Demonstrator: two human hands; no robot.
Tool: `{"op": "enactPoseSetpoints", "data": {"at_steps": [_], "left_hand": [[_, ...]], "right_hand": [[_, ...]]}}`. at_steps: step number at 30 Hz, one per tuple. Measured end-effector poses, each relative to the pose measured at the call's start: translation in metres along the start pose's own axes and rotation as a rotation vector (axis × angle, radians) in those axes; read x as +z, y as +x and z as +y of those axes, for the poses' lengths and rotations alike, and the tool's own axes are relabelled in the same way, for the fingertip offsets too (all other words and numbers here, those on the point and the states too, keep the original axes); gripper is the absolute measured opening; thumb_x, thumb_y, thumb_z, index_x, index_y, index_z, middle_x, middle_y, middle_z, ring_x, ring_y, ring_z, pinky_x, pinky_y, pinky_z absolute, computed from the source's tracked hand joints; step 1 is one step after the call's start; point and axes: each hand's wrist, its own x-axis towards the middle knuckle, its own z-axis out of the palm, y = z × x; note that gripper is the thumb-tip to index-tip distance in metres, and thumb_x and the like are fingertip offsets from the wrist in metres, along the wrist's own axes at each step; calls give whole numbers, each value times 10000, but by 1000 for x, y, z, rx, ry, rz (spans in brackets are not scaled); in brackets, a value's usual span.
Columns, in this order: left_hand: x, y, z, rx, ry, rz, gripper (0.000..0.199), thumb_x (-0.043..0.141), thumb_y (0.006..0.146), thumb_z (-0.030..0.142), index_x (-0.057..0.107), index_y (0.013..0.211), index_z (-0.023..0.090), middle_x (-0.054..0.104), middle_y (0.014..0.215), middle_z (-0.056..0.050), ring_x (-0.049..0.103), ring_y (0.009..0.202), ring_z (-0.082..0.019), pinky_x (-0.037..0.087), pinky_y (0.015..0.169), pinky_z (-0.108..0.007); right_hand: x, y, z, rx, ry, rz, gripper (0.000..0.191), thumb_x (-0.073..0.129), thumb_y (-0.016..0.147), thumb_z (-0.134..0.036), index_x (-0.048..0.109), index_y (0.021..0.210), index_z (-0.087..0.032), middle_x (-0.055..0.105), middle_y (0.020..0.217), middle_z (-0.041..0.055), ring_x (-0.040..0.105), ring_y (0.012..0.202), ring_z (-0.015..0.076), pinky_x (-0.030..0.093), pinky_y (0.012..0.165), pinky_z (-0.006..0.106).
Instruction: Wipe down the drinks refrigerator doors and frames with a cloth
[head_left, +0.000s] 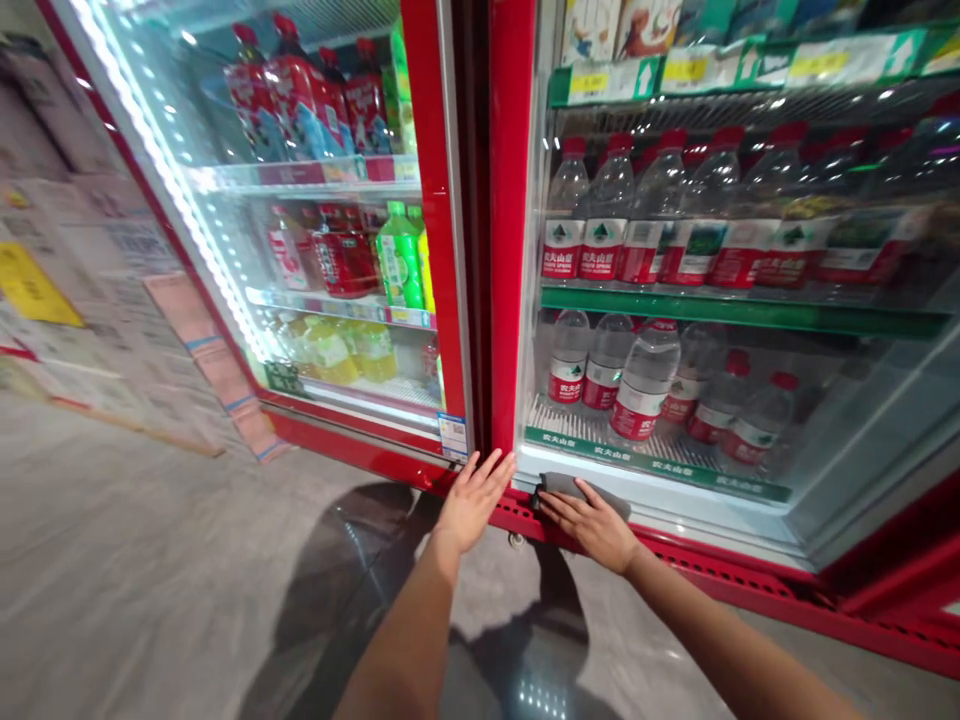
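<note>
My left hand [472,502] rests with fingers stretched out against the lower corner of the red fridge frame [511,250]. My right hand [592,522] holds a dark grey cloth [607,494] pressed flat onto the white bottom sill [675,512] of the right fridge. Part of the cloth is hidden under the fingers. Just above it, water bottles [646,380] with red and white labels stand on the lowest shelf, behind a green shelf strip [652,463].
Left of the frame stands another lit drinks fridge [429,200] with red bottles [300,100] and green bottles [401,255]. Stacked cartons [112,300] line the far left. A red perforated base strip [697,572] runs along the grey tiled floor [187,560].
</note>
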Motion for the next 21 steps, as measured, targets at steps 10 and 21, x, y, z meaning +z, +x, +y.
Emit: {"op": "enactPoseSetpoints", "data": {"at_steps": [10,21], "left_hand": [[-7,-9,-10,-33,-11,-37,647,486,889,124,420,1532,168,213,1689,-46,166,1571,-218,208,1288,-472],[-19,13,-25,-299,-40,140,735,424,890,89,229,1599,103,218,1674,-111,148,1568,-250,144,1301,-523]], "right_hand": [[21,65,-25,-6,37,77,461,446,985,-189,556,1433,-193,541,1521,45,513,1330,195,156,1272,458],[-30,120,10,5,21,129,524,466,980,-198,480,1502,-233,500,1554,43,464,1394,210,43,1285,506]]}}
